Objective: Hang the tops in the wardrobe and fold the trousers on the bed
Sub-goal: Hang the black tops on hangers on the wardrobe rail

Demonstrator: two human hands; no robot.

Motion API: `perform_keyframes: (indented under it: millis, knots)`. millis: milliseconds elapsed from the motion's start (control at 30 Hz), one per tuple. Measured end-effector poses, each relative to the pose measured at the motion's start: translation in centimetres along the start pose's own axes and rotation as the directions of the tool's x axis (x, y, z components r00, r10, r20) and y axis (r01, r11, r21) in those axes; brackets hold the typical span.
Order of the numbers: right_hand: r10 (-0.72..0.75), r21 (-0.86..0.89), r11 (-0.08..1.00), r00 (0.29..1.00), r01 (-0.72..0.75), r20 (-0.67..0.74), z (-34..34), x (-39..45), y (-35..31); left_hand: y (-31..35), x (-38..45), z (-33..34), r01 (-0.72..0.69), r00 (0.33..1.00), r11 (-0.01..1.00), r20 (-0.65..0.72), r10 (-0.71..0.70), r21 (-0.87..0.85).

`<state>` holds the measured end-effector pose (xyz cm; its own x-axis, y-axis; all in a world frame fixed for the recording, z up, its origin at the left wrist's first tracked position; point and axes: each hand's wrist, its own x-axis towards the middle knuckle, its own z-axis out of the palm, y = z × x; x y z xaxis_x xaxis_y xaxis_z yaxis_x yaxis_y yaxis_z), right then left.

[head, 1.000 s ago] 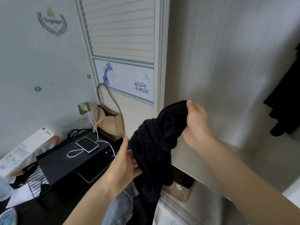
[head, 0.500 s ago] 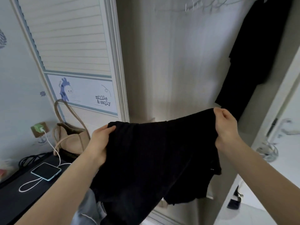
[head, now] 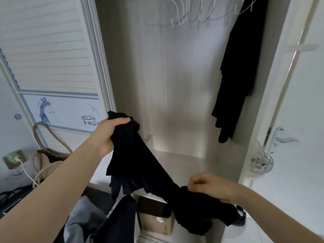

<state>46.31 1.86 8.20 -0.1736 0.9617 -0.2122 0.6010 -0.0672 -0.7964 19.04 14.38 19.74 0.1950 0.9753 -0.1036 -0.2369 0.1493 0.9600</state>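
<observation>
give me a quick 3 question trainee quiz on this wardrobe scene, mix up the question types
1. True or false: both hands grip the black top.
2. Which hand is higher? A) left hand B) right hand
3. Fill in: the white hangers on the rail are ____ (empty/loaded).

Key: 1 true; 2 A; 3 empty. A black garment hangs at the rail's right end.
</observation>
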Motion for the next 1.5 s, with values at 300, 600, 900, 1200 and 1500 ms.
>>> perform_keyframes:
  millis: [300, 600, 900, 1200, 1500]
  knots:
    - [0.274, 0.145, 0.952, 0.962, -0.269, -0.012, 1.9, 4.0, 2.9, 5.3, -1.7, 4.8, -0.192, 0.95, 0.956, 0.288, 0.124, 0.222]
    - [0.511, 0.419, 0.81, 0.845, -0.411, -0.159, 0.9, 5.0, 6.4, 6.3, -3.3, 4.3, -0.328, 0.857, 0.92, 0.477, 0.194, 0.215]
    - [0.309, 0.82, 0.557, 0.883, 0.133, -0.353, -0.8, 4.5, 1.7, 2.4, -2.2, 1.3, -0.257, 0.942, 0.835, 0.317, 0.105, 0.486]
    - [-0.252, 0.051, 0.946, 0.823, 0.321, -0.508, -5.4, -1.0, -11.5, -2.7, -0.4, 0.0, -0.273, 0.944, 0.385, 0.323, -0.071, 0.882]
    - [-0.191, 0.298, 0.877, 0.842, 0.377, -0.504, -5.0, -2.0, -16.9, -1.7, -3.3, 6.2, -0.432, 0.79, 0.759, 0.61, 0.059, 0.487]
